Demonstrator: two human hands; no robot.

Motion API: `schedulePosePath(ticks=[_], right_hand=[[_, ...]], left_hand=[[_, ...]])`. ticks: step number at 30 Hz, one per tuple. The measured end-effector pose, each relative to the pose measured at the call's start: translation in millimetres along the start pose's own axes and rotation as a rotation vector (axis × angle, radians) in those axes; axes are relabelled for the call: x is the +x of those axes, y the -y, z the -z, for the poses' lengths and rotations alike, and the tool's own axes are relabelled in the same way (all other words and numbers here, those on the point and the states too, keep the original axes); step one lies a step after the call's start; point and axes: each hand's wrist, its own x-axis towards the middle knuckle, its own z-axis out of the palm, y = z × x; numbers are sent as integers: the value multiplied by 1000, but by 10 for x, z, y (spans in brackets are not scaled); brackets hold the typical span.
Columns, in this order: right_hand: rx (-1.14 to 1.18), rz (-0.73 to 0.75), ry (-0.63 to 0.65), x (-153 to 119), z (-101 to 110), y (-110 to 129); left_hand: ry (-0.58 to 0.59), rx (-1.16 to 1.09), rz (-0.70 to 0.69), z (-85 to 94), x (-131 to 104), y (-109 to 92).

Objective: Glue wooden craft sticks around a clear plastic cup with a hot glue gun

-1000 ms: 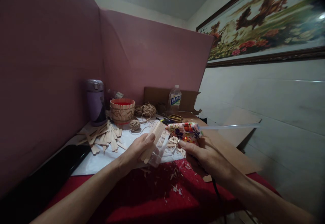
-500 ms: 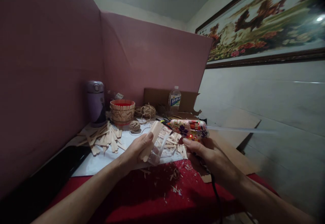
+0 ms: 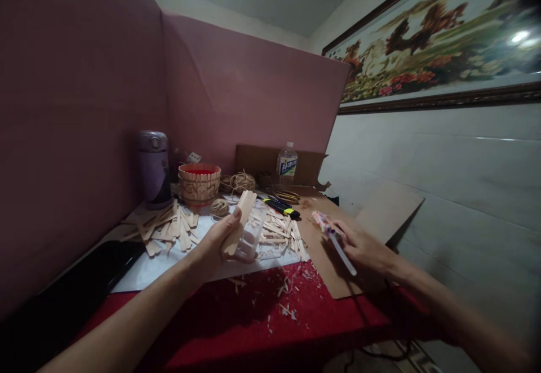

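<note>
My left hand [image 3: 220,236] is closed around a few flat popsicle sticks [image 3: 242,224] set side by side, thumb on top. A clear plastic tray [image 3: 252,231] shows just behind them; whether the same hand also grips it I cannot tell. Over the cardboard on the right, my right hand [image 3: 355,242] grips a flower-patterned hot glue gun [image 3: 324,224]. A translucent glue stick [image 3: 343,256] juts from the gun's back end toward me. Some of the right fingers are hidden behind the gun and hand.
Loose popsicle sticks [image 3: 180,227] lie on white paper at left. Behind stand a purple flask [image 3: 153,170], a stick-sided basket [image 3: 199,186], twine [image 3: 242,182] and a plastic bottle [image 3: 287,161]. A yellow-black cutter [image 3: 279,207] rests near the cardboard [image 3: 333,274]. Scraps litter the red cloth [image 3: 253,316].
My right hand has carried the glue gun right, away from the sticks, and turned it so the glue stick points toward me. The left hand has shifted slightly left with its sticks.
</note>
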Motion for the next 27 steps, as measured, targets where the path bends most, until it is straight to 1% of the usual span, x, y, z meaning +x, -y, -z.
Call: schedulePosePath(ticks=[2,4,7,10,12,13,15,16,18,20,23,27], right_hand=[[-174,-33,94,-28,-43,-103],[-266,-70,159,-37,-70,-182],[-307,-29,199,-1,-60,-268],[-399,16,196,77,-10,-250],[-491,11,139,137,17,-143],[-517,11,82,169,20,-63],[-473,17,-16,241,0,130],[-407,23,-27,281,-24,232],[-294,9,0,377,-101,426],[-252,28,30,493,-207,584],[-258,48,73,682,-387,745],[-320,16,141,877,-575,888]], left_hand=[[-21,-19,-13,-8,-8,-30],[-20,-34,-12,-11,-11,-45],[-27,-23,-20,-5,-6,-45],[-47,19,-22,1,-2,-43],[-52,23,-16,-2,-1,-46],[-53,18,-13,-5,0,-48],[-56,-2,-13,-10,3,-52],[-59,-7,-16,-12,6,-54],[-73,0,-20,-15,11,-59],[-94,16,-18,-18,15,-65],[-113,28,-9,-22,14,-70],[-103,65,-23,-26,10,-65]])
